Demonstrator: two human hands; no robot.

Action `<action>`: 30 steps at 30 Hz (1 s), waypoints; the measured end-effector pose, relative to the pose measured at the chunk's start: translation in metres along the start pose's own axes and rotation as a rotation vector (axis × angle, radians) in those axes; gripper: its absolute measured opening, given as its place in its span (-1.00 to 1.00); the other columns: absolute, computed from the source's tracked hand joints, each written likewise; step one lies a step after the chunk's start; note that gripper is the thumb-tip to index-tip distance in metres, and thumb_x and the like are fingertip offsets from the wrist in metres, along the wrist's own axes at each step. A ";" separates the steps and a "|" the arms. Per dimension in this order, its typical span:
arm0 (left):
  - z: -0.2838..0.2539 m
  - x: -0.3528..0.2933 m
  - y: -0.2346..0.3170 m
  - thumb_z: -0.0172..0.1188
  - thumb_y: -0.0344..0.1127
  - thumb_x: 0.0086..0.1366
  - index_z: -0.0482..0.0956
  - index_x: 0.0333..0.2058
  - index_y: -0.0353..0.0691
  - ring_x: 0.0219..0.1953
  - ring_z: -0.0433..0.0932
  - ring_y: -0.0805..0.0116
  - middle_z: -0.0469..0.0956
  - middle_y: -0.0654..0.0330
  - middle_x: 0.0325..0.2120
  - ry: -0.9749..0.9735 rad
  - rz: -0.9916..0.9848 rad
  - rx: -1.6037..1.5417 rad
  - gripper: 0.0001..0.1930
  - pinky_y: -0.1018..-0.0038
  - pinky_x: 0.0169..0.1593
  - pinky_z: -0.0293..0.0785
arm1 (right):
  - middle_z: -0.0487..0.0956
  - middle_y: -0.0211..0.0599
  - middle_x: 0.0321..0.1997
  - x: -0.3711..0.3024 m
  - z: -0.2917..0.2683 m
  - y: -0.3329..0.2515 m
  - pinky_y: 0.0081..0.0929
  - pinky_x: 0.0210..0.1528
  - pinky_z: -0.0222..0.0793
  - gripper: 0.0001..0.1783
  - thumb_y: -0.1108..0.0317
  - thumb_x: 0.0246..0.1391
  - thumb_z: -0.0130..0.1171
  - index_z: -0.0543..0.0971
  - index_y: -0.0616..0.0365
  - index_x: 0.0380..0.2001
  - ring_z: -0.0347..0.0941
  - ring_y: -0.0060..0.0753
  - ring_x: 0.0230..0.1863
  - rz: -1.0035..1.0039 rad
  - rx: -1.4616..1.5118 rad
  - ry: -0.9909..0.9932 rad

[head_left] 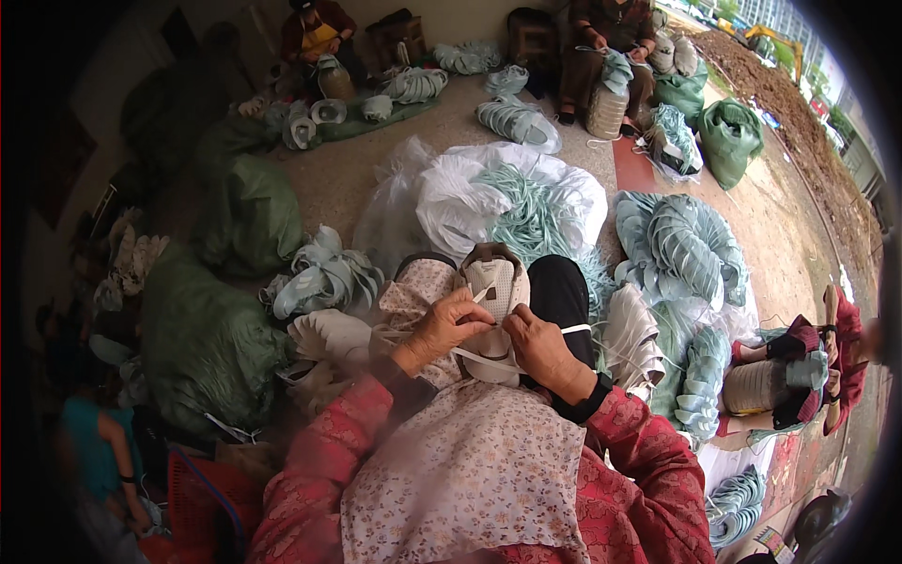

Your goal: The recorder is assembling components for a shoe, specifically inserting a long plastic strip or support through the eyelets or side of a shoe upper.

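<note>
A pale beige shoe upper (pixel 505 278) stands between my knees, its brown-lined opening toward the far side. My left hand (pixel 440 331) is closed in a pinch at the upper's left side, with the tip of a white shoelace (pixel 483 294) poking up from the fingertips. At the right edge of the upper my right hand (pixel 550 355) is also closed, thumb and finger pressed together at the lacing edge. White lace sticks out past its knuckles to the right, over my dark trouser leg. Another length loops across the near part of the upper. What the right fingertips grip is partly hidden.
Beyond my knees lies a white plastic sack (pixel 451 202) holding pale green laces (pixel 531 202). Stacked blue-grey uppers (pixel 691 244) lie to the right, white ones (pixel 631 338) nearer. Green sacks (pixel 202 338) fill the left. Several other people work around, one at the right (pixel 846 357).
</note>
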State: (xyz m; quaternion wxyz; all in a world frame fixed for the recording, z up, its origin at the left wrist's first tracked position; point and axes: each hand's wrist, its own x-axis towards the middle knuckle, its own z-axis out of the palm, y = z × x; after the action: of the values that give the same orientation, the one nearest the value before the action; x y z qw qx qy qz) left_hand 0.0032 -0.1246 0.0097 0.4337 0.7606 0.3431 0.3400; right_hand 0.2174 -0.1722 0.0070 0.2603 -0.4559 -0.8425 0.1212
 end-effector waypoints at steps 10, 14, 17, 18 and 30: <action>-0.002 0.001 -0.003 0.36 -0.49 0.07 0.65 -0.34 -0.26 -0.39 0.38 0.48 0.31 0.32 -0.49 0.016 0.047 0.044 -0.86 0.57 -0.27 0.34 | 0.49 -0.20 -0.25 0.011 -0.002 0.004 -0.23 -0.35 0.48 -0.84 0.47 0.04 0.12 0.50 0.13 -0.26 0.53 -0.04 -0.32 0.017 0.123 -0.003; -0.002 -0.007 0.004 0.36 -0.50 0.08 0.61 -0.29 -0.28 -0.38 0.48 0.49 0.41 0.30 -0.43 0.040 -0.008 0.037 -0.81 0.58 -0.25 0.44 | 0.52 -0.17 -0.26 0.005 -0.009 0.008 -0.23 -0.28 0.47 -0.87 0.47 0.07 0.10 0.50 0.16 -0.27 0.52 -0.02 -0.27 0.089 0.272 0.045; -0.002 -0.012 0.008 0.36 -0.49 0.08 0.59 -0.28 -0.29 -0.38 0.51 0.49 0.46 0.28 -0.40 0.074 -0.031 0.086 -0.80 0.57 -0.25 0.47 | 0.51 -0.14 -0.25 0.002 -0.005 0.015 -0.22 -0.25 0.47 -0.87 0.49 0.07 0.08 0.49 0.20 -0.27 0.51 -0.01 -0.24 0.083 0.324 0.032; -0.001 -0.013 0.010 0.36 -0.48 0.08 0.59 -0.29 -0.29 -0.39 0.51 0.49 0.47 0.27 -0.40 0.086 -0.022 0.107 -0.80 0.57 -0.26 0.47 | 0.51 -0.14 -0.25 0.003 -0.004 0.014 -0.22 -0.25 0.47 -0.87 0.49 0.07 0.08 0.49 0.20 -0.27 0.51 -0.01 -0.24 0.084 0.328 0.027; -0.002 -0.011 0.012 0.35 -0.52 0.07 0.60 -0.29 -0.29 -0.36 0.54 0.48 0.47 0.26 -0.40 0.078 -0.020 0.142 -0.80 0.55 -0.25 0.48 | 0.43 -0.14 -0.27 0.014 0.000 0.003 -0.21 -0.35 0.46 -0.88 0.48 0.04 0.02 0.42 0.18 -0.30 0.52 -0.02 -0.33 0.004 0.146 -0.010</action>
State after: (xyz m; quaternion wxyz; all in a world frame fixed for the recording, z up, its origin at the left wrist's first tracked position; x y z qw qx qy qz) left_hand -0.0013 -0.1373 0.0185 0.3684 0.7722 0.3904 0.3400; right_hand 0.2130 -0.1586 0.0100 0.2883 -0.4366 -0.8318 0.1851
